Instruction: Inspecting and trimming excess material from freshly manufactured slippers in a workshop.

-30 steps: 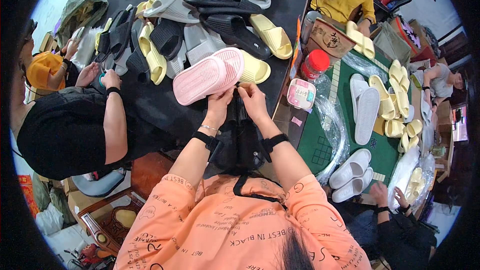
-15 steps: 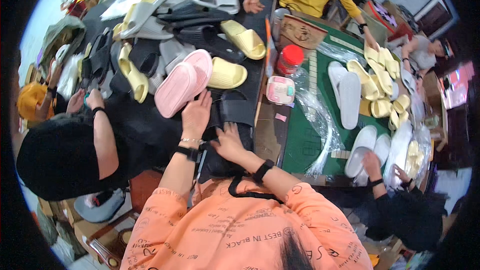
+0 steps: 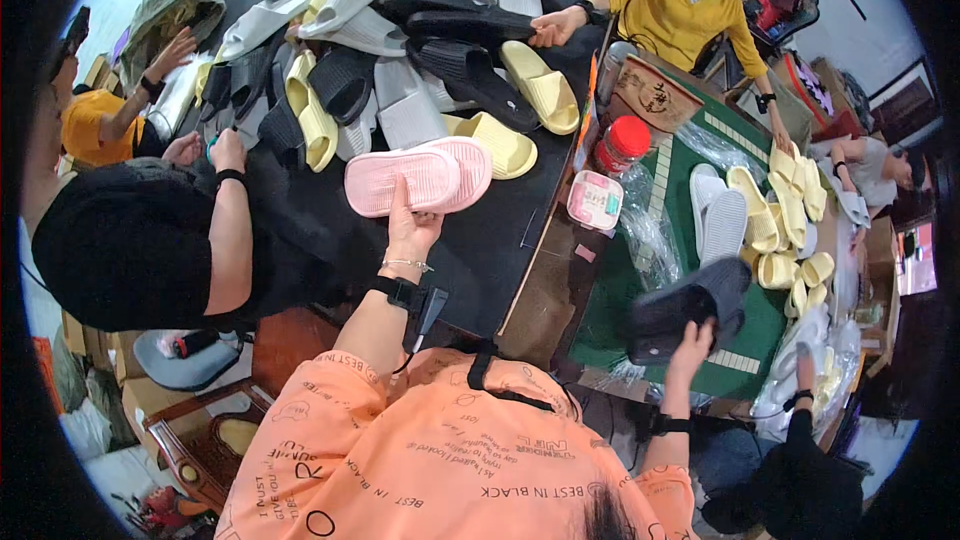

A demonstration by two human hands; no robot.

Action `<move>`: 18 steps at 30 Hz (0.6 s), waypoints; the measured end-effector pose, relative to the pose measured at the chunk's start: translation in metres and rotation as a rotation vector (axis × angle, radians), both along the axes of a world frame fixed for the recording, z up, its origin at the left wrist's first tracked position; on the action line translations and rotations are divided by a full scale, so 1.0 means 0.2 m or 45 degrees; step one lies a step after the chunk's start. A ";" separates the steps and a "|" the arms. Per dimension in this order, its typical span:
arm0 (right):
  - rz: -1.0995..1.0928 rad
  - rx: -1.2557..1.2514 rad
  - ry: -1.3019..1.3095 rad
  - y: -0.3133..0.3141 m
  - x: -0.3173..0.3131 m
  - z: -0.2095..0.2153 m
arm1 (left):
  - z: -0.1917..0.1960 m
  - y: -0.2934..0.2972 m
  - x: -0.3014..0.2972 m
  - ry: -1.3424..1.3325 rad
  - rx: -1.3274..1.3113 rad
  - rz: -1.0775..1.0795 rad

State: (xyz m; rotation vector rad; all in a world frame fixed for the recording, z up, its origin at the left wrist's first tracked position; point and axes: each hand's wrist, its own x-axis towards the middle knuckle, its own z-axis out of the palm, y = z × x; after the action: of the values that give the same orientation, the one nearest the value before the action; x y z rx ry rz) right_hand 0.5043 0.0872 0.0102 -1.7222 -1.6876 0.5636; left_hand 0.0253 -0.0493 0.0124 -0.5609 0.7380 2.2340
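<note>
Pink slippers (image 3: 418, 176) sit gripped above the left hand (image 3: 410, 232) — right hand (image 3: 693, 342) clutches dark slippers (image 3: 688, 308).

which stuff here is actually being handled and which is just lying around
In hand:
left hand on the pink slippers
right hand holding the dark grey slippers

Lying about:
slipper pile
red-lidded jar
small pink box
yellow and white slippers on the green mat
</note>
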 end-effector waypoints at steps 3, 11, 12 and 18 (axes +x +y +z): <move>-0.261 -0.231 0.226 0.14 0.45 -0.25 | 0.01 -0.06 0.06 0.186 0.061 -0.095; 0.146 -0.854 -1.275 0.14 0.32 -0.01 | 0.31 -0.17 0.19 1.533 -0.608 -0.581; 0.241 -0.611 -1.326 0.10 0.22 0.09 | 0.37 -0.17 0.18 1.689 -0.961 -0.785; 0.799 -1.187 0.633 -0.11 -0.66 0.36 | 0.23 -0.20 0.17 3.169 -0.897 -0.234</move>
State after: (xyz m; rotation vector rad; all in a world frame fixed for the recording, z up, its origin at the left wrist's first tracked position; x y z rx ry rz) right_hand 0.3720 0.0656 0.0815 -1.3276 -1.6576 2.1317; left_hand 0.0600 -0.0896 0.0591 2.3479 2.2716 1.1828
